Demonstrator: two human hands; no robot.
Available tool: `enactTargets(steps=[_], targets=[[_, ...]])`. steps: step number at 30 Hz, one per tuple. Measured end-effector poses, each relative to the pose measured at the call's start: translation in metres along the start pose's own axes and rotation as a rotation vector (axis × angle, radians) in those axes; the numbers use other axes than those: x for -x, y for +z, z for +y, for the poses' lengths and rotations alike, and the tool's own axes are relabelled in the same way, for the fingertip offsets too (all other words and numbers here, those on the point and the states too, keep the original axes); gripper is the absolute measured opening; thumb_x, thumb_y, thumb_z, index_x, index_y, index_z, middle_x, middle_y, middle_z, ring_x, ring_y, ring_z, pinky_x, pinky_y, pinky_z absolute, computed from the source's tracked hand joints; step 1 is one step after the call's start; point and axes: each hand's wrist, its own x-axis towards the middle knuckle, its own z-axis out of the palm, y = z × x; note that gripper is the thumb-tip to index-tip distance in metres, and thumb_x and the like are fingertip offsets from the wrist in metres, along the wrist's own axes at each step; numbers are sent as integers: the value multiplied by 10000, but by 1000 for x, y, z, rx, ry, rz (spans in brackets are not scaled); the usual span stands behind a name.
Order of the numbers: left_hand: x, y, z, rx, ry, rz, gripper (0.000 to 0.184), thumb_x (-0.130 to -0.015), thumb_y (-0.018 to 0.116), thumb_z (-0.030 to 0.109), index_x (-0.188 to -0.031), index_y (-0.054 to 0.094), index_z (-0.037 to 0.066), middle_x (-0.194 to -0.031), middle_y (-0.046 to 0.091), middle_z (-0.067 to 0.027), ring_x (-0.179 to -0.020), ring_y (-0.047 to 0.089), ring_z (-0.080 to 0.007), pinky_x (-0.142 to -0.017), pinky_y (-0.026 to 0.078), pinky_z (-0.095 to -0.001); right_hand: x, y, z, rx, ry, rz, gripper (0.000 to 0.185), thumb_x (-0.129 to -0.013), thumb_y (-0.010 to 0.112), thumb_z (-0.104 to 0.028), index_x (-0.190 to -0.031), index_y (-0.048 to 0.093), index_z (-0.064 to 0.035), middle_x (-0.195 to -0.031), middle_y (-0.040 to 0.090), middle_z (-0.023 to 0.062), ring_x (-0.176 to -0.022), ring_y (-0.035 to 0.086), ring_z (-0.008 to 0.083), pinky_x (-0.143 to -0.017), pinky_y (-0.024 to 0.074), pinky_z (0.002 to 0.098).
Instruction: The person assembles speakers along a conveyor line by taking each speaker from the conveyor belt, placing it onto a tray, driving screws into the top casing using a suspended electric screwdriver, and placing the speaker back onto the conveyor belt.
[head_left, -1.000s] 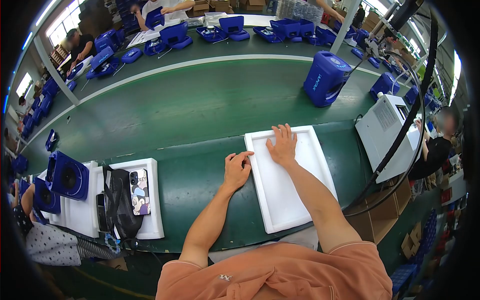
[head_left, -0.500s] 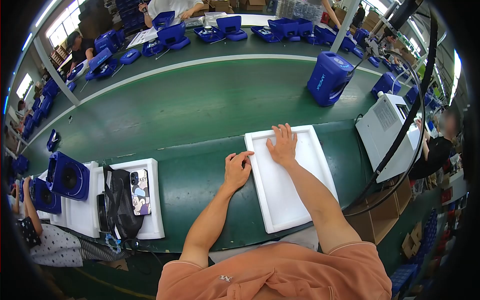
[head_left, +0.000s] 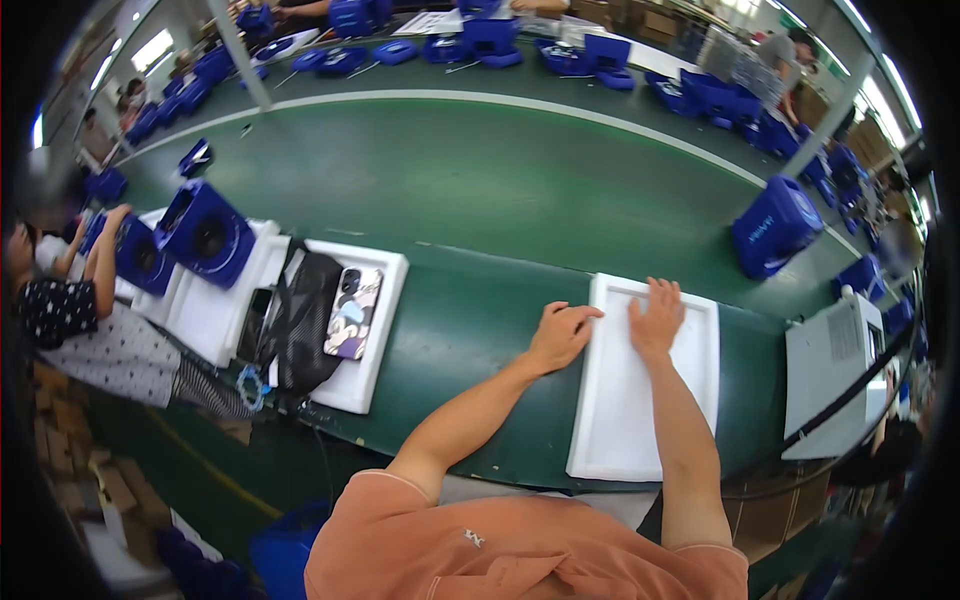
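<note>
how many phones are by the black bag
2: the cartoon-cased phone right of the bag and what looks like a dark phone left of it. The bag may hide more.

I can't read any full word with certainty. On the upright blue speaker housing (head_left: 777, 228) to my right, light-blue capitals run along the side; I make out something like "AN" near one end, but the rest is too blurred. The white machine (head_left: 828, 375) beyond my table's right part bears a grey printed label (head_left: 843, 337), its lines too small to read. On my orange shirt (head_left: 520, 550) sits a small white emblem, perhaps a letter, unclear. The cartoon phone case (head_left: 354, 313) has dark marks near its top edge, illegible to me.
</note>
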Motion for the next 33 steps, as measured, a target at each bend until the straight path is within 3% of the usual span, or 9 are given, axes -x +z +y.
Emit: enactTargets(steps=[8,24,33], targets=[[1,-10,14,17,-51,-76,376,-883,784,335,-1188,692,134,-784,606,41,-803,614,-129,-1122,320,-439,0,-9,-5,-6,7,-27,554,-943,627,-324,-1451,522,-130,-1543,427,79,-1532,260,292,-1212,224,618],[1,-1,6,22,-15,5,270,-917,730,276,-1148,710,136,-739,619,35,-724,593,-140,-1060,355,-417,1,-6,-4,-55,27,-21,569,-928,629,-322,-1457,520,-142,-1545,427,78,-1539,243,289,-1231,188,606],[1,-8,12,15,-52,-55,296,-932,724,273,-1189,701,128,-789,625,31,-791,613,-144,-1103,341,-441,3,-7,-5,-43,8,-7,559,-932,633,-321,-1451,520,-146,-1538,436,79,-1538,246,291,-1220,201,617]])
